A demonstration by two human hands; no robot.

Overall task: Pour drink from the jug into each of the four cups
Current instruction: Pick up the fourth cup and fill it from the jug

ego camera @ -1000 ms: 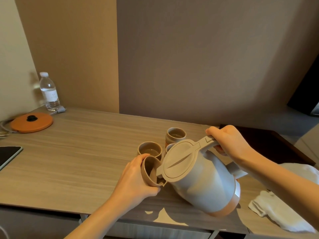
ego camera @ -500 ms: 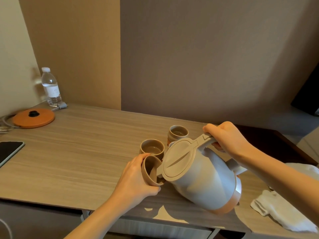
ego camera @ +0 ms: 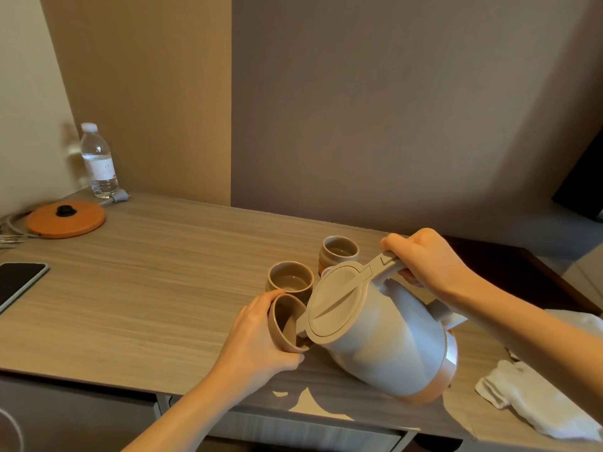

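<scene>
A grey jug with a beige lid and an orange base band is tipped far to the left, its spout inside a beige cup. My right hand grips the jug's handle. My left hand holds that cup tilted toward the spout, just above the table. Behind it a second cup stands upright with liquid inside. A third cup stands farther back, also with liquid. A sliver of another cup shows beside the jug's lid; the jug hides the rest.
The wooden table carries a water bottle and an orange kettle base with its cable at the far left. A phone lies at the left edge. A white cloth lies at the front right.
The jug has tipped a little further toward the cup in my left hand. Both hands keep their grips. The camera view has shifted slightly.
</scene>
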